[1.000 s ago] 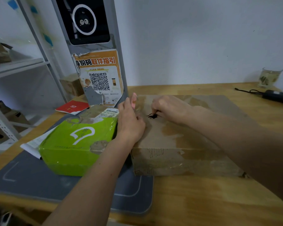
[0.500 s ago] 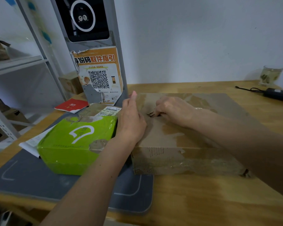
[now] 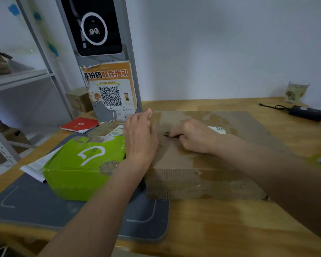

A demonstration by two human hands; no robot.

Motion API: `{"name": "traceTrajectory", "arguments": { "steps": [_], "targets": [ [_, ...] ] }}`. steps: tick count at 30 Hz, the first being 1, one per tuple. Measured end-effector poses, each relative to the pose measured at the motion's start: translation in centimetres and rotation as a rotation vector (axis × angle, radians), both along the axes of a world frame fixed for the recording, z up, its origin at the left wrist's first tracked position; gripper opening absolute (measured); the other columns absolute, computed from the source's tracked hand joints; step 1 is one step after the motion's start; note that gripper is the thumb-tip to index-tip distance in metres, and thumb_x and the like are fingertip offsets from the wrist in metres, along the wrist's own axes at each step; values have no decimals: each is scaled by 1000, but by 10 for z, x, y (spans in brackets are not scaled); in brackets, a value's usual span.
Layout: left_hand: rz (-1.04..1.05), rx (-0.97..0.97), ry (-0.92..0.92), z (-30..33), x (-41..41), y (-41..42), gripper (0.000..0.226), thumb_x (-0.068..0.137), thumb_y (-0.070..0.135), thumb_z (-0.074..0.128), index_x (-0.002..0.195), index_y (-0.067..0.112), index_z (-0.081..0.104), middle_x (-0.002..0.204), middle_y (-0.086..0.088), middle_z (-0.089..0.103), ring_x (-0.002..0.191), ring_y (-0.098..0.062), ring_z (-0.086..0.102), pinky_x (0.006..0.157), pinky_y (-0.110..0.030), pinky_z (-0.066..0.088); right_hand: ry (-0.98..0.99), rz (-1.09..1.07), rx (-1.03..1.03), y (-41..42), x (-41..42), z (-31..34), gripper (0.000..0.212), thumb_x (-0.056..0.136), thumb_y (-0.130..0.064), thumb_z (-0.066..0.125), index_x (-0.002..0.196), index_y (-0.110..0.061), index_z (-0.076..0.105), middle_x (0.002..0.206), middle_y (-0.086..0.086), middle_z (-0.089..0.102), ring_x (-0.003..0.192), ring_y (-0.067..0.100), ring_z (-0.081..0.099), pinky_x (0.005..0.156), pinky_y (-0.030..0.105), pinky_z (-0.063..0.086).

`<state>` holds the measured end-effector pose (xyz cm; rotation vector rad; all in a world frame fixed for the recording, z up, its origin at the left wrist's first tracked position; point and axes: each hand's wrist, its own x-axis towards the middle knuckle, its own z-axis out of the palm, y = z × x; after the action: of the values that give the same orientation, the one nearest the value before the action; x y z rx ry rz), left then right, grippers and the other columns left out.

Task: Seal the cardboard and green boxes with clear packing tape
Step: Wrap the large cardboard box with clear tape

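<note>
A flat brown cardboard box [image 3: 202, 175] lies in the middle of the wooden table, its top patchy with old tape and torn paper. A glossy green box [image 3: 78, 169] sits just left of it on a grey mat. My left hand [image 3: 140, 138] rests with straight fingers along the cardboard box's left top edge. My right hand [image 3: 194, 136] lies on the box top with curled fingers, its fingertips at a small dark torn scrap [image 3: 166, 134]. A white label [image 3: 218, 129] peeks out behind the right hand. No tape roll shows.
A grey mat [image 3: 35, 201] covers the table's left front. A pickup terminal with an orange QR poster [image 3: 109, 93] stands behind the boxes. A red booklet [image 3: 80, 125] lies left of it. At far right are a black device with cord [image 3: 307, 113] and a glass [image 3: 296, 91]. Shelving stands at left.
My right hand has slid a little to the right across the box top, still picking at the dark scrap. My left hand stays along the left edge.
</note>
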<state>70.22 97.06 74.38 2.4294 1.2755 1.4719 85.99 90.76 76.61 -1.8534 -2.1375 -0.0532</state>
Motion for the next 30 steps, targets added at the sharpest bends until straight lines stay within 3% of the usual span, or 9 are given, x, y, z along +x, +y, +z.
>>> {"name": "traceTrajectory", "arguments": {
  "steps": [3, 5, 8, 10, 13, 16, 20, 25, 30],
  "targets": [
    [-60, 115, -63, 9, -2, -7, 24, 88, 7, 65, 111, 3, 66, 107, -13, 65, 108, -32, 55, 96, -29, 34, 324, -119, 126, -10, 0, 6, 40, 90, 1, 45, 122, -13, 66, 114, 6, 70, 109, 23, 61, 98, 33, 46],
    [-121, 129, -132, 24, -4, -18, 12, 90, 9, 65, 101, 6, 68, 97, -8, 67, 98, -27, 58, 87, -24, 36, 702, -130, 144, -21, 1, 13, 40, 92, -6, 58, 131, -13, 57, 119, 4, 64, 116, 20, 58, 103, 30, 44],
    [-184, 33, -140, 51, -8, -35, 5, 91, 14, 67, 91, 11, 71, 85, 0, 68, 84, -18, 61, 76, -24, 42, 1049, -43, -11, -45, -5, 25, 94, 68, -45, 83, 147, -31, 33, 142, -4, 45, 131, 10, 44, 110, 33, 37],
    [-205, -52, -106, 64, -12, -43, 6, 89, 16, 70, 90, 12, 72, 76, 5, 66, 73, -11, 59, 71, -21, 44, 1100, 20, -70, -61, -17, 32, 113, 53, -55, 84, 149, -38, 26, 151, -8, 36, 136, 9, 36, 113, 37, 33],
    [-196, -95, -43, 73, -16, -55, 5, 86, 18, 73, 88, 14, 74, 70, 9, 62, 64, -3, 55, 69, -21, 48, 1134, 32, -81, -75, -32, 35, 104, 60, -43, 87, 147, -33, 32, 146, -3, 45, 131, 14, 45, 108, 40, 41],
    [-169, -135, -41, 76, -21, -67, 5, 85, 20, 75, 86, 15, 75, 68, 9, 62, 63, 0, 55, 69, -24, 51, 1174, -110, 8, -77, -39, 32, 64, 75, -12, 81, 132, -11, 51, 115, 11, 65, 97, 17, 65, 87, 33, 56],
    [-196, -383, -164, 77, -29, -77, 4, 87, 15, 73, 87, 12, 74, 70, 0, 68, 63, -13, 65, 69, -31, 59, 1367, -199, 63, -86, -29, 31, 6, 85, 2, 68, 88, 1, 63, 76, 16, 67, 56, 16, 62, 54, 24, 56],
    [-296, -713, -357, 64, -32, -82, 12, 86, -3, 70, 98, -6, 70, 97, -12, 67, 45, -7, 55, 49, -20, 55, 1370, -192, 77, -95, -25, 39, 14, 90, -6, 64, 76, -1, 62, 65, 13, 65, 51, 18, 58, 46, 21, 52],
    [-345, -907, -539, 56, -27, -79, 16, 92, -1, 63, 77, -1, 67, 107, -16, 64, 49, -13, 52, 48, -21, 53, 1067, -292, 221, -66, -22, 45, 28, 94, -19, 61, 70, -6, 60, 58, 12, 61, 40, 14, 53, 45, 25, 48]
  ]
}}
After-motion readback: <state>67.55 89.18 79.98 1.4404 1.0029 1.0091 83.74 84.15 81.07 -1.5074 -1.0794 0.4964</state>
